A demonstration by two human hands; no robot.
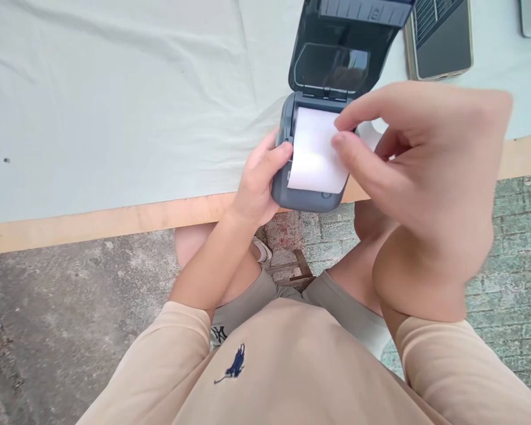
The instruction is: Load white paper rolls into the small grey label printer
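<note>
Pale-covered table (115, 118); left hand (260, 177) gripping open printer (310, 202), right hand (433, 159) at paper (316, 150).

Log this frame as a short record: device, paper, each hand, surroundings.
device: small dark grey device, held at the table edge
lid: hinged lid standing open
paper: white paper lying over the device's open body
left_hand: left hand gripping the device's left side
right_hand: right hand, thumb and index fingertips at the paper's right edge; whether pinched, unclear
surroundings: pale cloth on the table; flat dark-faced object beyond the right hand
</note>
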